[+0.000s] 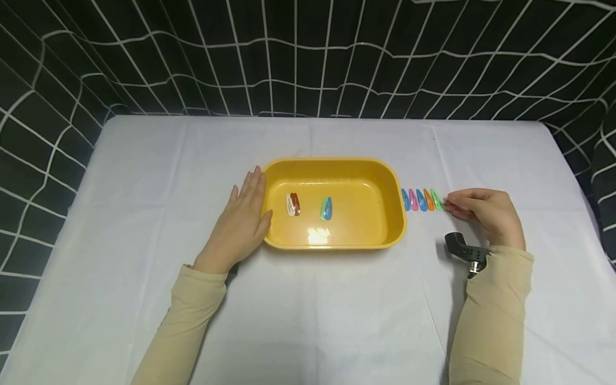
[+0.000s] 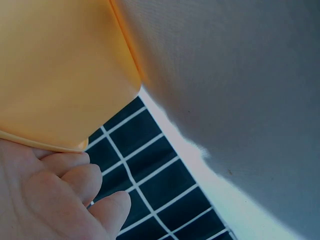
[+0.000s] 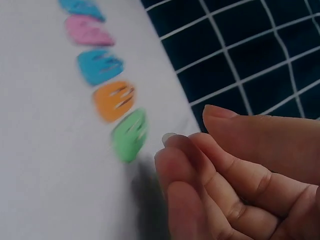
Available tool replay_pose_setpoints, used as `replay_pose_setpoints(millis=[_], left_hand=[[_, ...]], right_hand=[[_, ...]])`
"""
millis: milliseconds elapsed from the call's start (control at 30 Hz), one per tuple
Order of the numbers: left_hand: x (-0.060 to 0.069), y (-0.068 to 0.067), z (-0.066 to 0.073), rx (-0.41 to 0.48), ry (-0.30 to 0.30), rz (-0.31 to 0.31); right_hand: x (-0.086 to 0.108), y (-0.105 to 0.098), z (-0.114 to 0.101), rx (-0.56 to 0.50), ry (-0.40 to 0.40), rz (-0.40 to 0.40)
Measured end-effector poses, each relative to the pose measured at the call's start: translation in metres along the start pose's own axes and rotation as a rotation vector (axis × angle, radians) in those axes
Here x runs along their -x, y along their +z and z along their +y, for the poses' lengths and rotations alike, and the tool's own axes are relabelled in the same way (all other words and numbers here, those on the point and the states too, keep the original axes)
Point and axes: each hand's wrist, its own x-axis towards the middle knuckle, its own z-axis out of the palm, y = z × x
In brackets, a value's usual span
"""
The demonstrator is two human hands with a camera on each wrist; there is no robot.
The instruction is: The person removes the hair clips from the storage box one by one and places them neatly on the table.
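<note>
A yellow plastic tray (image 1: pixel 337 243) lies on the white-covered table. In it are two pairs of snap hair clips: a white clip (image 1: pixel 290 205) beside a dark red clip (image 1: pixel 295 204), and a green clip (image 1: pixel 323 209) partly under a blue clip (image 1: pixel 328 208). My left hand (image 1: pixel 238 227) rests with straight fingers along the tray's left rim. To the right of the tray, several clips form a row, ending in an orange clip (image 3: pixel 115 101) and a light green clip (image 3: pixel 130 136). Just beside that green clip is my right hand (image 1: pixel 493 214), fingers loosely bent, thumb apart, holding nothing visible.
The white cloth (image 1: pixel 308 305) covers the table. Dark fabric with a white grid (image 1: pixel 308 64) surrounds its back and sides. A black camera mount (image 1: pixel 464 251) juts from the right wrist, low over the cloth.
</note>
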Motion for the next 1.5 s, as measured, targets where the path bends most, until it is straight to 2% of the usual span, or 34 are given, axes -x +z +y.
replay_pose_setpoints(millis=[100,333,567,800,933,1133,1333,1500], left_hand=[[0.0,0.001,0.0,-0.001,0.0,-0.004],[-0.001,-0.001,0.001,-0.006,0.004,-0.002],[-0.001,-0.002,0.002,-0.006,0.01,0.004],[-0.002,-0.001,0.003,-0.003,0.002,-0.011],[-0.002,-0.001,0.002,-0.008,-0.004,-0.006],[-0.002,-0.002,0.002,-0.012,-0.015,-0.015],[-0.002,-0.004,0.003,-0.01,-0.015,-0.018],[-0.001,-0.004,0.003,-0.005,-0.013,-0.015]], right_hand=[[0.005,0.001,-0.005,-0.004,-0.027,0.01],[0.018,0.013,-0.023,0.096,-0.142,0.066],[0.03,0.03,-0.041,0.116,-0.233,0.039],[0.039,0.055,-0.054,0.298,-0.27,0.019],[0.039,0.068,-0.063,0.342,-0.282,-0.03],[0.037,0.087,-0.075,0.291,-0.3,-0.111],[0.035,0.11,-0.086,0.368,-0.263,-0.135],[0.03,0.128,-0.093,0.397,-0.261,-0.233]])
